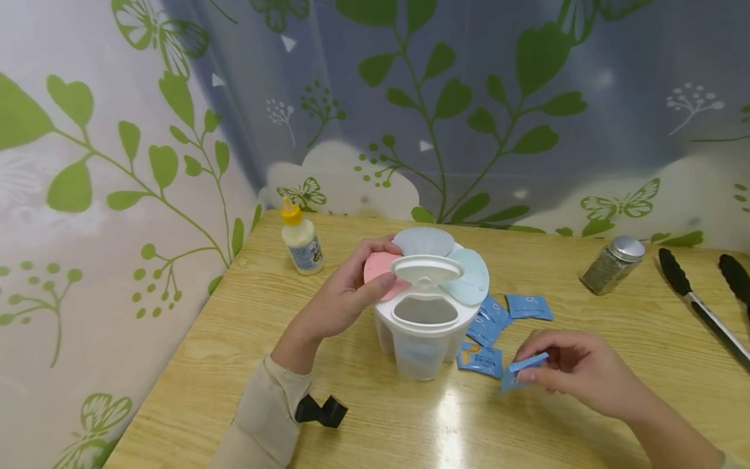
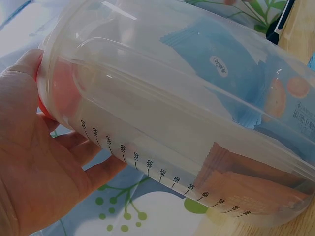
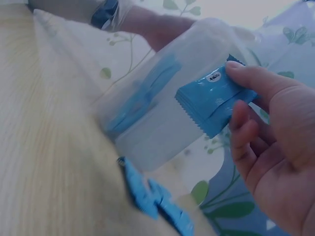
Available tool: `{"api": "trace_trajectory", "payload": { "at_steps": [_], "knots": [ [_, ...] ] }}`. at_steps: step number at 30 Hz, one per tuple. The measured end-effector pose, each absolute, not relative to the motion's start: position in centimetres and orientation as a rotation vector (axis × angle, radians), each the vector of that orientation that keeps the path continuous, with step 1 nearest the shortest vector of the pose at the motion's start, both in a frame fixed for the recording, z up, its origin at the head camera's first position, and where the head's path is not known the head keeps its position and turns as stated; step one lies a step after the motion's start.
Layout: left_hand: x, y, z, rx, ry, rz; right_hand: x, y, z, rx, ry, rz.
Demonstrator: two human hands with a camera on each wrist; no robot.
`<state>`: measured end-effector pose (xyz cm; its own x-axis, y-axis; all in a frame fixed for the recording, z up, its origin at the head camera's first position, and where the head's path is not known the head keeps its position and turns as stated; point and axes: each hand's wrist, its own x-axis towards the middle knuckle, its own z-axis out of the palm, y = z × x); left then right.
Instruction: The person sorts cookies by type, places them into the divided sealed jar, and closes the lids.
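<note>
Head view shows a divided container (image 1: pixel 422 352) upright on the bench (image 1: pixel 375 423), its front compartment turned toward the person. The left hand (image 1: pixel 346 290) grips the container at its upper left edge, thumb across the pink flap (image 1: pixel 379 270), probably to keep the light plastic body steady. A white flap (image 1: pixel 428 270) stands raised behind the front opening (image 1: pixel 426 309), leaving that compartment uncovered, while the pink, grey and teal flaps lie flat.

The right hand (image 1: pixel 580 371) pinches a blue packet (image 1: pixel 518 372) between thumb and fingers, to the right of the container and apart from it; holding it near one end leaves most of the wrapper free. More loose packets (image 1: pixel 484 327) lie just beside the container, on the right hand's side, which seems handy for picking up. Through the clear wall, the left wrist view shows inner blue packets (image 2: pixel 221 69) and, in what looks like a separate section, orange packets (image 2: pixel 261 184).

A yellow-capped bottle (image 1: pixel 305 244), a glass jar (image 1: pixel 612 266) and tongs (image 1: pixel 711 319) sit farther out.
</note>
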<state>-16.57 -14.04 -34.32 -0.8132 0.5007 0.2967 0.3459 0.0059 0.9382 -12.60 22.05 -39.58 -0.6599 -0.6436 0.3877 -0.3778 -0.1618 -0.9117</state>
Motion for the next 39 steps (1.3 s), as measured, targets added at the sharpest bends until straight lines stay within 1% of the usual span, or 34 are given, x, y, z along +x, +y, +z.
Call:
{"api": "trace_trajectory", "payload": {
  "at_steps": [7, 14, 18, 22, 28, 33, 39],
  "knots": [
    [-16.5, -14.2, -34.4, 0.901, 2.155, 1.934, -13.5, 20.9, -37.5, -1.360, 1.787, -2.031],
    [-16.5, -14.3, -34.4, 0.905, 2.162, 1.931, -13.8, 19.2, -34.9, -1.421, 1.818, -2.094],
    [-16.5, -14.3, -34.5, 0.904, 2.163, 1.931, -13.7, 18.0, -33.3, -1.354, 1.897, -2.177],
    [-16.7, -14.2, -34.5, 0.908, 2.157, 1.935, -13.5, 16.6, -31.3, -1.192, 2.034, -2.221],
    [-16.7, -14.1, -34.4, 0.909, 2.145, 1.933, -13.0, 14.3, -28.7, -0.927, 2.244, -2.165],
    [-16.7, -14.0, -34.3, 0.913, 2.154, 1.928, -12.6, 12.7, -28.0, -0.973, 2.349, -2.065],
    [-16.6, -13.9, -34.3, 0.937, 2.146, 1.927, -12.3, 11.9, -28.4, -1.059, 2.437, -1.895]
  ]
}}
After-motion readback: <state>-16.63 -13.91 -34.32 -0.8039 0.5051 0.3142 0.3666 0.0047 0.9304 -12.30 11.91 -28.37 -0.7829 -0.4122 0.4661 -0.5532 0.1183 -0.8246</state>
